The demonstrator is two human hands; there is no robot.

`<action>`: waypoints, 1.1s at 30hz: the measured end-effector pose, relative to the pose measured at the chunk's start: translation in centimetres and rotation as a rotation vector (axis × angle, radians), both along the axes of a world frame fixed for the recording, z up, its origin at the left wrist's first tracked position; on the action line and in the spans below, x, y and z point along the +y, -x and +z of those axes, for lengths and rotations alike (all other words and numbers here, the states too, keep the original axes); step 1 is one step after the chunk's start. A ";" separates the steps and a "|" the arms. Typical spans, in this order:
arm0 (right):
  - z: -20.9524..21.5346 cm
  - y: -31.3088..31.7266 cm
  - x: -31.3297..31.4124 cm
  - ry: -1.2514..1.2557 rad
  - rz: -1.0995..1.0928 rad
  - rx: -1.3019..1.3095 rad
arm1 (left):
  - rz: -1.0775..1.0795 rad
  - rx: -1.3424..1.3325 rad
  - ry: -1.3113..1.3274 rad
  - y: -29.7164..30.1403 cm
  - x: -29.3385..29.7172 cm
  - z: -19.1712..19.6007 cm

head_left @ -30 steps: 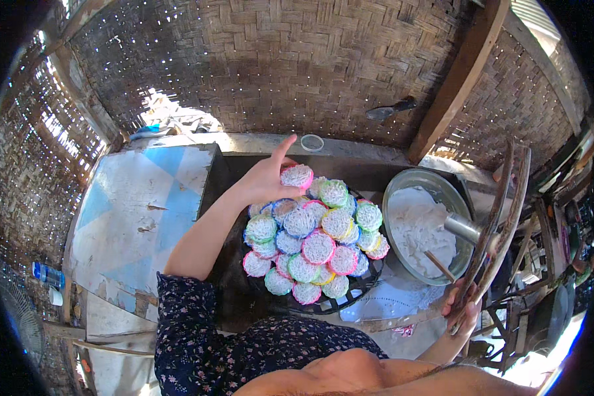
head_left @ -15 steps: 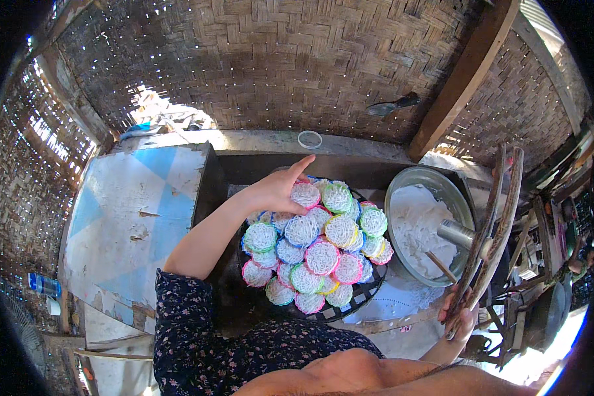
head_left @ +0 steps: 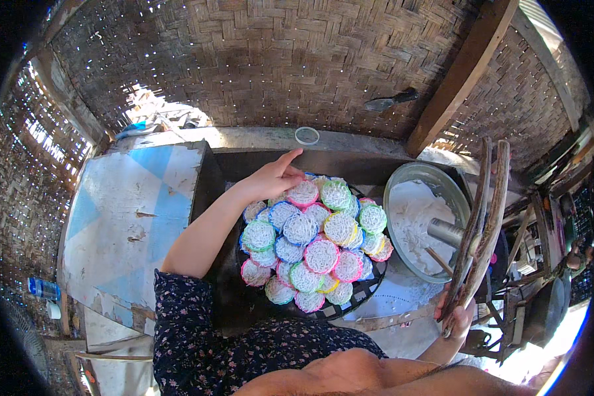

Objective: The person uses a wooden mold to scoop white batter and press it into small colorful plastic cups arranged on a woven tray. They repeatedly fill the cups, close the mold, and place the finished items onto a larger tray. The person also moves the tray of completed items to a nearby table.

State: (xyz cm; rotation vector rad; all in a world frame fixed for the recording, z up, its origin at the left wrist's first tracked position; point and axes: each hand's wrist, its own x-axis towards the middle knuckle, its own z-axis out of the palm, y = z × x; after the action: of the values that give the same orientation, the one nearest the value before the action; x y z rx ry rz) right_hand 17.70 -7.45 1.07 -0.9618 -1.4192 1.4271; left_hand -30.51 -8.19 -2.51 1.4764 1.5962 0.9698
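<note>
A heap of lacy white rounds (head_left: 300, 229), edged in pink, green, blue and yellow, lies on a dark slatted round tray (head_left: 369, 295). My left hand (head_left: 275, 179) is at the far left edge of the heap, with the index finger stretched out and the other fingers loosely bent. No round shows in its grasp. At the right, my right hand (head_left: 457, 320) is closed around the lower ends of two long wooden sticks (head_left: 485, 247), which stand side by side, tilted away from me. Behind the sticks is a metal cylinder (head_left: 444, 232) over the basin.
The metal basin (head_left: 464, 191) at the right holds white paste (head_left: 416, 211) and a thin stick (head_left: 437, 260). A peeling blue-and-white board (head_left: 132, 224) lies at the left. Beyond are a white ring (head_left: 307, 136) on the ledge and a woven wall (head_left: 244, 66) with a wooden post (head_left: 462, 76).
My left hand has drawn back leftward off a pink-edged round, which stays on the heap. The wooden sticks in my right hand have shifted slightly left.
</note>
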 end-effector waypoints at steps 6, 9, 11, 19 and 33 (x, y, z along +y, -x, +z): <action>-0.2 0.0 0.1 -0.012 0.059 0.013 | 0.023 0.033 -0.018 -0.2 0.1 0.3; 0.0 0.2 -0.1 0.002 0.059 0.011 | 0.063 0.056 -0.022 -0.1 0.2 -0.2; -0.1 0.3 -0.1 0.010 0.056 0.012 | 0.083 0.039 -0.015 -0.1 0.1 -0.3; -0.2 0.8 -0.2 0.032 0.057 0.004 | 0.169 -0.089 0.109 -0.7 -0.9 0.9; -0.3 0.7 -0.3 0.040 0.061 -0.013 | 0.166 -0.078 0.144 -0.6 -0.1 0.1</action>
State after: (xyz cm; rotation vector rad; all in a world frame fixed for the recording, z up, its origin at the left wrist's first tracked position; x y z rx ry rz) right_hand 16.98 -7.76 0.72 -0.9624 -1.4452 1.5018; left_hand -29.90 -8.25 -2.41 1.2095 1.7150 0.9699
